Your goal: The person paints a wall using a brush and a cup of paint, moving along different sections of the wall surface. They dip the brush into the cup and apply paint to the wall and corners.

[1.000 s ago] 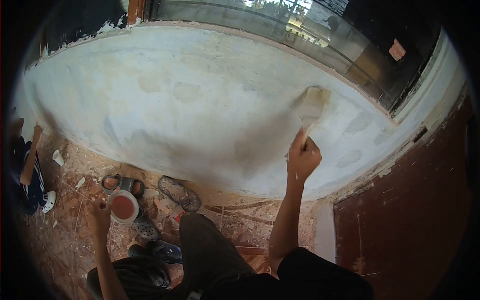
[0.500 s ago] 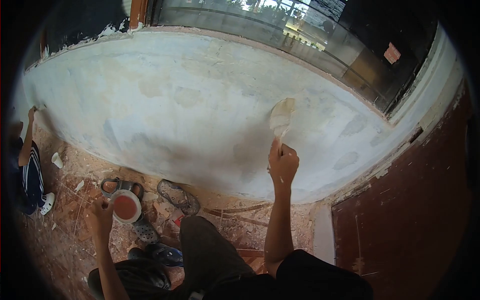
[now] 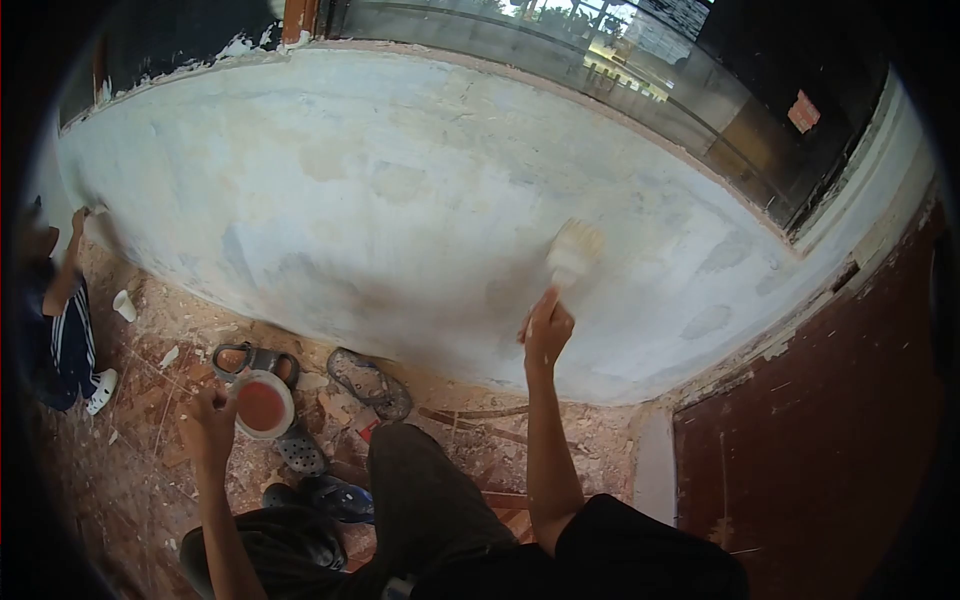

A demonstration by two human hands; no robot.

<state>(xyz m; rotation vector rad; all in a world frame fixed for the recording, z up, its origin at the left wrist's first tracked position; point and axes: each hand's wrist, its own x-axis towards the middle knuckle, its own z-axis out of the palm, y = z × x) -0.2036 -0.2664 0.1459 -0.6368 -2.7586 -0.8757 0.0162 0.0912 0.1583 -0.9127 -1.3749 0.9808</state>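
In the head view my right hand (image 3: 548, 325) is closed round the handle of a wide paintbrush (image 3: 575, 250). Its pale bristles point up and lie over the patchy white wall (image 3: 400, 230), a little blurred. Lower left, my left hand (image 3: 208, 425) grips a cup (image 3: 287, 410) by its side, with the fingers bent at the rim. The cup has a broad whitish rim and looks reddish inside. It is held above the floor, over some shoes.
A grey sandal (image 3: 370, 385) and a perforated clog (image 3: 300, 450) lie on the debris-strewn floor (image 3: 150, 450). At far left another person (image 3: 65, 300) reaches to the wall, near a white cup (image 3: 124, 306). A window (image 3: 640, 90) is above; a dark red door (image 3: 800, 430) stands right.
My right hand and the brush have moved slightly down, and the brush now leans more to the right. My left hand still holds the cup. The whole view has shifted a little.
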